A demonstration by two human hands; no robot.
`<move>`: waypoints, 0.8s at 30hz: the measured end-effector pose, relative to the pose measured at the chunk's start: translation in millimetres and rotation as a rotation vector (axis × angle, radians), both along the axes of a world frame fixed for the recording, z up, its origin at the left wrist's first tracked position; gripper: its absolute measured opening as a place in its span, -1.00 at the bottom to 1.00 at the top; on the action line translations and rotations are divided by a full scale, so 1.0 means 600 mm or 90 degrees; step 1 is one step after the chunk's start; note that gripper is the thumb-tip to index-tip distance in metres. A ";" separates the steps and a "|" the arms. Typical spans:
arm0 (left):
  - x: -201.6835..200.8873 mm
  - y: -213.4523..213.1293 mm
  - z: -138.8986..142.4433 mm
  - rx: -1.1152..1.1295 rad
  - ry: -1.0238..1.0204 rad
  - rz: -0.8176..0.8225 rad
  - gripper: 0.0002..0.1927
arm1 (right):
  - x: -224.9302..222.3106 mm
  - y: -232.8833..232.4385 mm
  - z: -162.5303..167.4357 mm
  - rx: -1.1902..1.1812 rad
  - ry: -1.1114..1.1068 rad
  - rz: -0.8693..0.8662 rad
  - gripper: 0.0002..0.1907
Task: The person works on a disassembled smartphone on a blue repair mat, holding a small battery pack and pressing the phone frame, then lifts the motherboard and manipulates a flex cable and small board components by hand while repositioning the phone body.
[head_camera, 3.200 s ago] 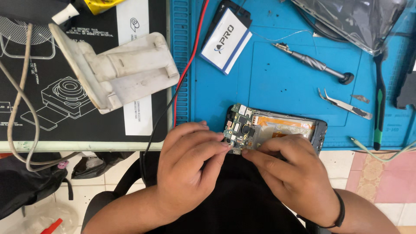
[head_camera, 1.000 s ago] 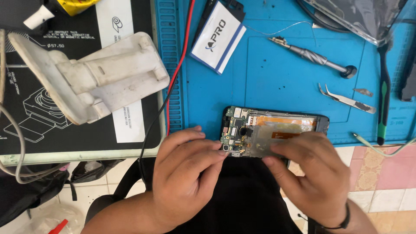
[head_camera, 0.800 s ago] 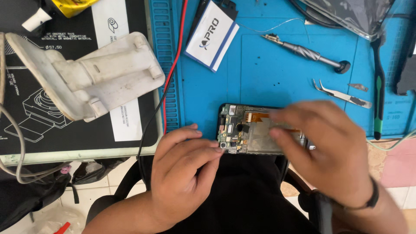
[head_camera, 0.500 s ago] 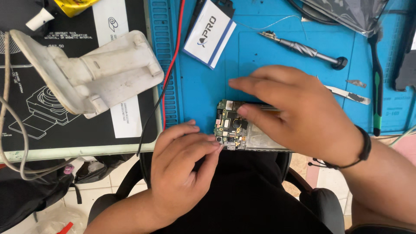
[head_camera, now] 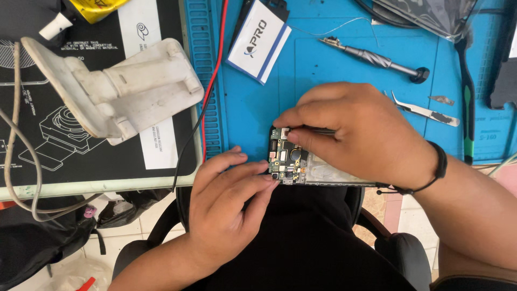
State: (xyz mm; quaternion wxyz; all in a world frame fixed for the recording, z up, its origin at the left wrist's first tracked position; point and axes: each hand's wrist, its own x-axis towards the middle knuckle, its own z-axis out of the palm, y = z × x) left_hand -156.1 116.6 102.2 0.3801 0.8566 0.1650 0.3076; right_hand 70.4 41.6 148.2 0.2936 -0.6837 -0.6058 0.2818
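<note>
we see a matt blue rubbery mat (head_camera: 334,81) on the worktop, and a screwdriver (head_camera: 377,58) with a dull knurled metal shaft near its far edge. the opened phone (head_camera: 291,161) shows bare circuit board and shiny metal shields. the white stand (head_camera: 129,91) looks like scuffed plastic.

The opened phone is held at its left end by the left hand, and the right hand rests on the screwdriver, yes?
Not quite. In the head view the right hand lies over the opened phone; the screwdriver lies untouched on the blue mat. The left hand does hold the phone's left end.
</note>
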 end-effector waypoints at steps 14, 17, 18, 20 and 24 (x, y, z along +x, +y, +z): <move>-0.005 0.003 -0.004 0.025 0.011 -0.030 -0.66 | 0.011 0.005 -0.004 0.000 -0.031 0.036 -0.78; -0.006 0.002 -0.004 0.033 0.020 -0.030 -0.63 | 0.014 0.004 -0.005 0.000 -0.011 0.051 -0.77; -0.005 0.002 -0.005 0.035 0.020 -0.031 -0.63 | 0.018 0.006 -0.005 0.011 0.007 0.063 -0.78; -0.005 0.001 -0.006 0.037 0.015 -0.032 -0.63 | 0.021 0.007 -0.006 0.017 0.021 0.075 -0.78; -0.004 0.001 -0.008 0.040 0.010 -0.034 -0.62 | 0.019 0.006 -0.008 0.000 0.002 0.061 -0.78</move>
